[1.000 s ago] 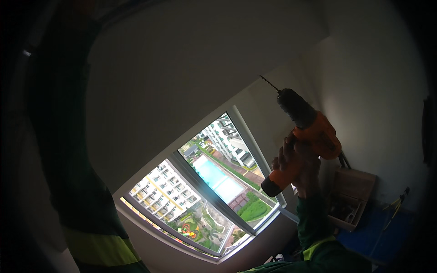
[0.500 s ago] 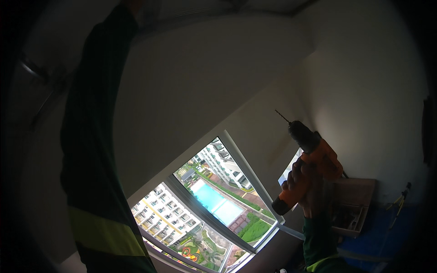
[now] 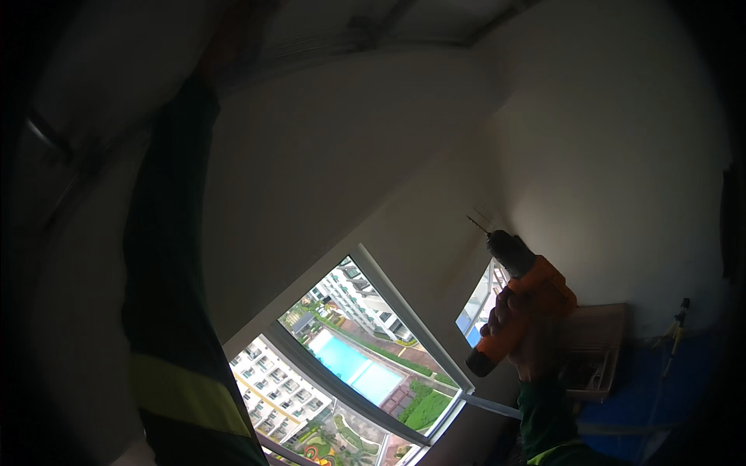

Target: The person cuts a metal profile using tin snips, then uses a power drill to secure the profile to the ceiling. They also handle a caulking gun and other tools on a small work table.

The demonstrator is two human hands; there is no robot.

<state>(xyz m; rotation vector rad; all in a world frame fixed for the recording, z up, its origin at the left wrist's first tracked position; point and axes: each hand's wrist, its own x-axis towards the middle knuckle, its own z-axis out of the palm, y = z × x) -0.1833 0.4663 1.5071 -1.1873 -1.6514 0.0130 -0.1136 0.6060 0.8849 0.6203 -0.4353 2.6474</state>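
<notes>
My right hand (image 3: 527, 339) grips an orange and black cordless drill (image 3: 522, 289) at the right of the view. Its thin bit (image 3: 477, 224) points up and to the left, toward the white wall near the corner, without touching it. My left arm, in a dark green sleeve with a yellow-green band (image 3: 180, 392), reaches straight up on the left. My left hand (image 3: 224, 40) is dim, up at the ceiling beside a metal frame (image 3: 373, 23); its fingers cannot be made out.
A large window (image 3: 353, 365) below shows tall buildings and a blue pool far down. A narrow second window (image 3: 480, 304) sits by the corner. A shallow wooden box (image 3: 602, 342) and a blue sheet (image 3: 672, 388) lie at the lower right.
The view has tilted up toward the ceiling. The drill sits lower in the picture than before, and my raised left arm has shifted right, its hand now near the ceiling frame.
</notes>
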